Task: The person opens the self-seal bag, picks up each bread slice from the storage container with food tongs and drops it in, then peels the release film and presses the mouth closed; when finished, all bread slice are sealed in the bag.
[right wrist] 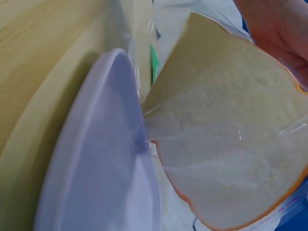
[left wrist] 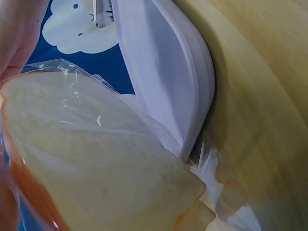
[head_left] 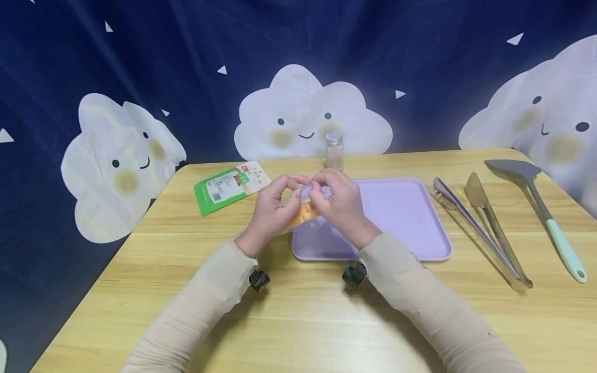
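Over the left part of the lilac tray (head_left: pixel 401 212), both hands hold a sliced piece of bread in a clear plastic wrapper (head_left: pixel 304 213). My left hand (head_left: pixel 274 206) pinches the top of the wrapper between thumb and fingers. Right beside it, my right hand (head_left: pixel 344 201) pinches the same top edge, fingertips close to the left ones. In the left wrist view the pale bread slice (left wrist: pixel 96 154) shows its orange-brown crust through the film. The right wrist view shows the bread (right wrist: pixel 226 110) tilted above the tray, plastic creased across it.
A green and white packet (head_left: pixel 228 187) lies to the left. Behind the tray stands a small glass jar (head_left: pixel 334 153) with a metal lid. Metal tongs (head_left: pixel 475 228) and a grey turner with a mint handle (head_left: pixel 538 194) lie on the right of the wooden table (head_left: pixel 298 321).
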`<action>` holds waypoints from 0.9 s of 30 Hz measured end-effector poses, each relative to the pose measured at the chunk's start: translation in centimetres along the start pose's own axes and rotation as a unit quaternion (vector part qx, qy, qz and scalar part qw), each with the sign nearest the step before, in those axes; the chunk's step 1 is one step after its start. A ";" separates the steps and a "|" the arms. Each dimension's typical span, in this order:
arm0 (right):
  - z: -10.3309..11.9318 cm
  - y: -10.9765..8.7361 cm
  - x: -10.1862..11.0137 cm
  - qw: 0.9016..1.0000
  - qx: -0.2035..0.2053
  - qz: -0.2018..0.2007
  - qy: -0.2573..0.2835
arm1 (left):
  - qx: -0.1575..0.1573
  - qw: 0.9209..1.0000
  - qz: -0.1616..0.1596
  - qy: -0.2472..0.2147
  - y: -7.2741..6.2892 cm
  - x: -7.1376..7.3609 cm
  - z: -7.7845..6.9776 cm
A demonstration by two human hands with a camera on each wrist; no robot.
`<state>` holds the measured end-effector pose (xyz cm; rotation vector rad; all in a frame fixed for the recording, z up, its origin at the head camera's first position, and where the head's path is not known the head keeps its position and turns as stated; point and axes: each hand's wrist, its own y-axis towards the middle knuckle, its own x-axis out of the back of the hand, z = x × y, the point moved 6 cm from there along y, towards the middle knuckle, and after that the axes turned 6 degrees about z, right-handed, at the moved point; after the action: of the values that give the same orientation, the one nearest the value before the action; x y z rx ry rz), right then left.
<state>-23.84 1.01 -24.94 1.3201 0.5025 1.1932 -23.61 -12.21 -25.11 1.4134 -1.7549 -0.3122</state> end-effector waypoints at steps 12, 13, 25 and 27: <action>-2.6 0.1 0.3 0.975 -0.210 -0.026 0.066 | 0.004 0.996 -0.087 0.033 0.5 1.1 -0.2; -3.1 -0.1 0.4 0.967 -0.239 -0.036 0.077 | 0.007 0.995 -0.102 0.022 0.5 1.4 -0.1; -5.9 -1.3 1.9 0.932 -0.350 -0.059 0.071 | 0.015 0.984 -0.175 -0.030 0.0 4.0 0.4; -6.3 -1.5 2.3 0.929 -0.358 -0.063 0.069 | 0.015 0.982 -0.186 -0.033 0.0 4.6 0.3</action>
<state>-27.78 6.18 -27.13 0.5712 0.2043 1.2036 -23.92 -16.40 -23.26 1.7716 -1.5433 -0.5370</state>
